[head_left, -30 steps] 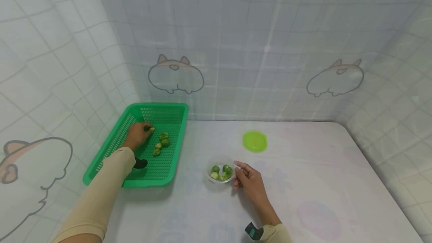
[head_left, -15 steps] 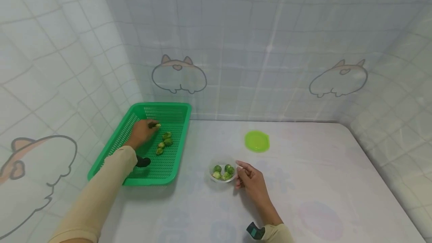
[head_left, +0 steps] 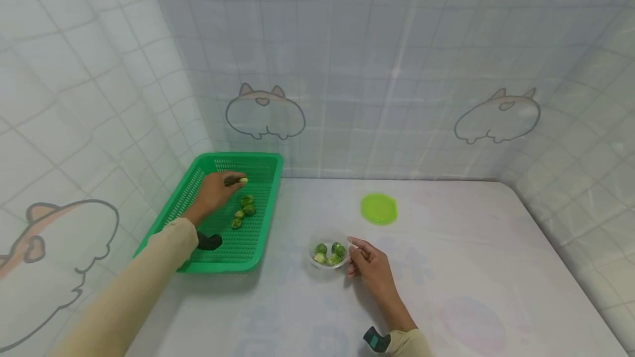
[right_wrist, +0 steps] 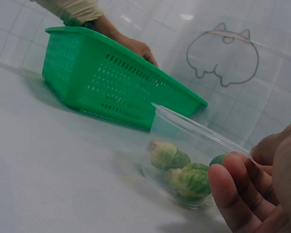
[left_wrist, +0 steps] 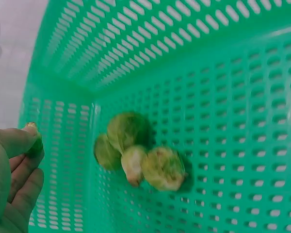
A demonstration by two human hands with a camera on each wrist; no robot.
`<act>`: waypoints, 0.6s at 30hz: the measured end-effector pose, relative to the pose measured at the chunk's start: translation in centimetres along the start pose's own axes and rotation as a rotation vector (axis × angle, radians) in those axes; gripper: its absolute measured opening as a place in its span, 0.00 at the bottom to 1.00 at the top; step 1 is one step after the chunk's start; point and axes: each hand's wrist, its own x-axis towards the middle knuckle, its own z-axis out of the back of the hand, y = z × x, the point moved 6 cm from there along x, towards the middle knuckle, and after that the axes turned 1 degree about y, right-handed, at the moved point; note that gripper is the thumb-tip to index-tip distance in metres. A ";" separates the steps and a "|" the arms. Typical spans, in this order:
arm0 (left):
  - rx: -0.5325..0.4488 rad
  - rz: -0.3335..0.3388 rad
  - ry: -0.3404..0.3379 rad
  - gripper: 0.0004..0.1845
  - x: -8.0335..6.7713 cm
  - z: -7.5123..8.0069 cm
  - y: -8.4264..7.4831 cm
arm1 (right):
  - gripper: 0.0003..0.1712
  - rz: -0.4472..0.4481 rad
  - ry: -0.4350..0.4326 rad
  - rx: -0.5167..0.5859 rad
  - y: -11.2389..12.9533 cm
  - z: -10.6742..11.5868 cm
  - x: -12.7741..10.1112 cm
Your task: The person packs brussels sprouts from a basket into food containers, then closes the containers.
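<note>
In the head view, the left hand (head_left: 215, 191) pinches a Brussels sprout (head_left: 243, 180) over the green basket (head_left: 223, 267); the right hand (head_left: 374, 270) holds the clear bowl (head_left: 324, 267) on the table (head_left: 446, 241), near a lime-green disc (head_left: 378, 209). From the left wrist, that grip is narrowed to the sprout's width, and four loose sprouts (left_wrist: 128, 132) cluster below. From the right wrist, thumb and finger pinch the bowl's rim, with more sprouts (right_wrist: 191, 181) inside.

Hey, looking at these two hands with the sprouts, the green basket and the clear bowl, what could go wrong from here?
The left hand pinches a small sprout between thumb and fingers, so it might slip and drop into the green basket. The right hand holds the clear bowl at one side of its rim; a careless tug could tip it and spill the sprouts inside.
</note>
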 end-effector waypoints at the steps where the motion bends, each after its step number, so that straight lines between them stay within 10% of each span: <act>1: -0.011 -0.008 -0.002 0.18 -0.1 0.0 -0.3 | 0.21 -0.007 -0.003 0.004 0.0 0.0 0.0; 18: -0.150 -0.132 0.016 0.17 -2.8 -0.8 -7.4 | 0.20 -0.025 -0.019 -0.003 0.3 -0.1 -0.4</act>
